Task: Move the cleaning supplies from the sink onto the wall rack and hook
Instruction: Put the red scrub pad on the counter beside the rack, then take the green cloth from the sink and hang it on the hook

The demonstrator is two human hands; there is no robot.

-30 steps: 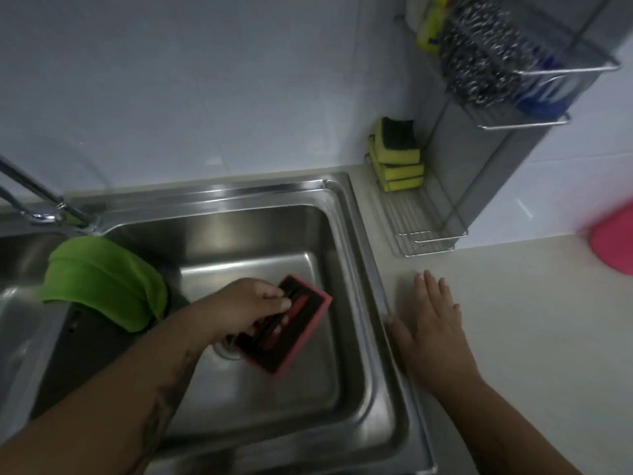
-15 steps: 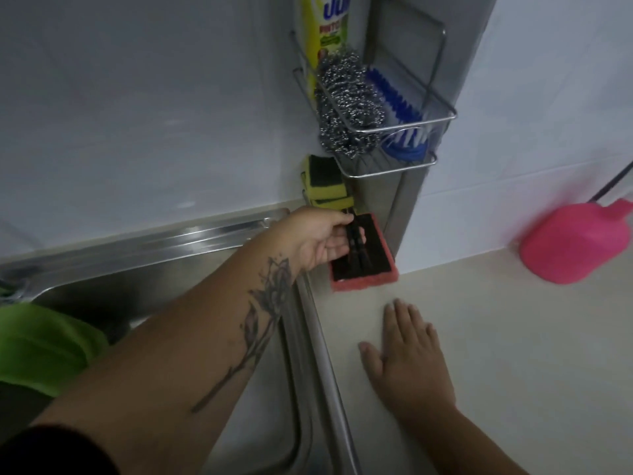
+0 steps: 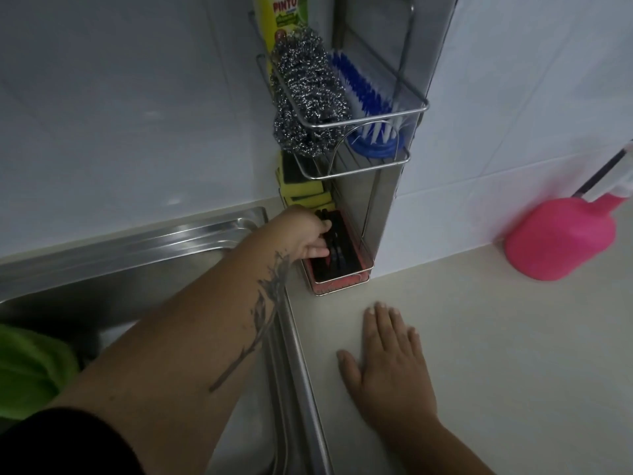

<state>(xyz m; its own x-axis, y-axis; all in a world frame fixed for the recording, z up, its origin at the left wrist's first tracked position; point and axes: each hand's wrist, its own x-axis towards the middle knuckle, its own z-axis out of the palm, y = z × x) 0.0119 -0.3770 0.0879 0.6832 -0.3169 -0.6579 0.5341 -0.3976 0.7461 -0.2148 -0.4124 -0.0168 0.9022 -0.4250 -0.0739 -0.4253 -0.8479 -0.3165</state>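
Observation:
My left hand point(image 3: 305, 234) grips the black handle of a red scrubbing pad point(image 3: 339, 258), which lies in the bottom tier of the metal wall rack point(image 3: 380, 166). Yellow sponges point(image 3: 301, 188) are stacked behind it in the same tier. The upper tier holds a steel wool ball point(image 3: 308, 97), a blue brush point(image 3: 363, 94) and a yellow detergent bottle point(image 3: 281, 18). A green cloth point(image 3: 30, 368) hangs at the sink point(image 3: 137, 255) on the left. My right hand point(image 3: 390, 365) rests flat on the counter, fingers spread.
A pink spray bottle point(image 3: 558, 234) lies on the beige counter point(image 3: 496, 337) against the white tiled wall at the right. The sink's steel rim runs between my two arms.
My left hand lifted the red pad out of the sink, carried it right and set it into the rack's bottom tier. My right hand stayed flat on the counter.

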